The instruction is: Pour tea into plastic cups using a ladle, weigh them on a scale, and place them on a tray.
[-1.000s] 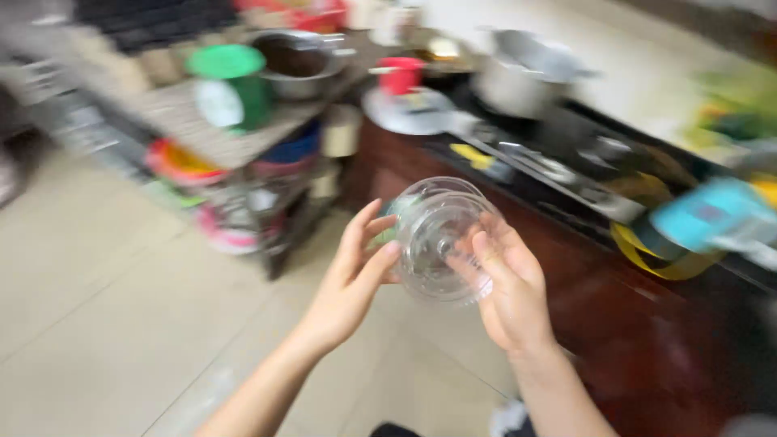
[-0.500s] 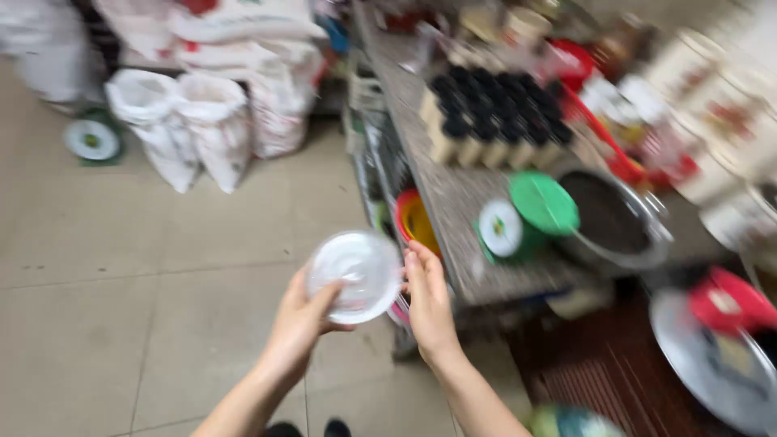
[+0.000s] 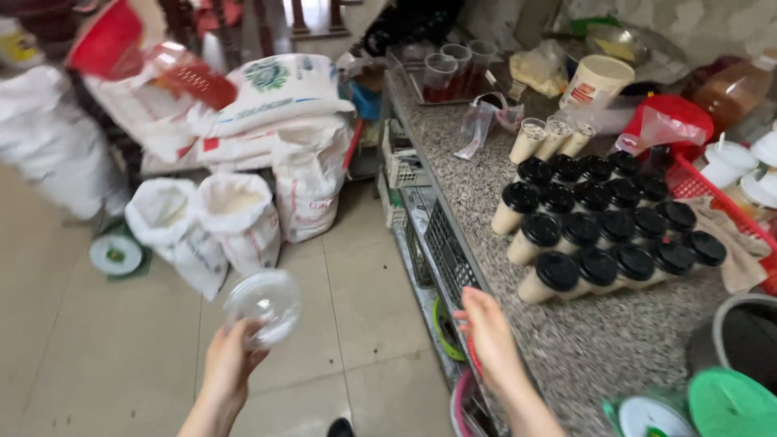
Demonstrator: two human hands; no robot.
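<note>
Left hand [image 3: 229,366] is gripping a clear plastic cup [image 3: 264,304] over the floor, well left of the tabletop's [image 3: 599,348] front edge. Right hand [image 3: 490,333] is hanging open and empty at that edge, near the black-lidded cups [image 3: 603,226]. A firm rim hold probably keeps the cup from buckling. Half a second earlier, both hands were holding it.
</note>
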